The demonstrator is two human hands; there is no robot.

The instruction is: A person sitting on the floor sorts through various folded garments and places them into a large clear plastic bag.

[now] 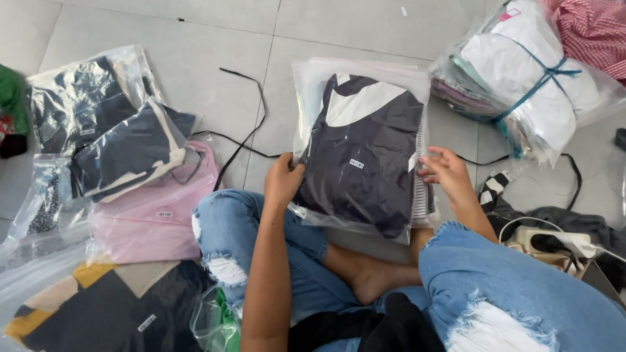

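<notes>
While sitting cross-legged on the floor, both hands on one bagged dark garment

Left hand is curled shut on its left edge, pink packet off to that hand's left; right hand pinches the right edge with fingers half open, tied bundle beyond it.

The person wears light blue denim jeans, heavily distressed — frayed white tears open over both knees, with loose threads hanging at the edges of each rip. The feet are bare, and both forearms are bare too, with no sleeves, watch or bracelet showing down to the left hand and right hand. A dark black garment lies across the lap — its cut cannot be told.
</notes>
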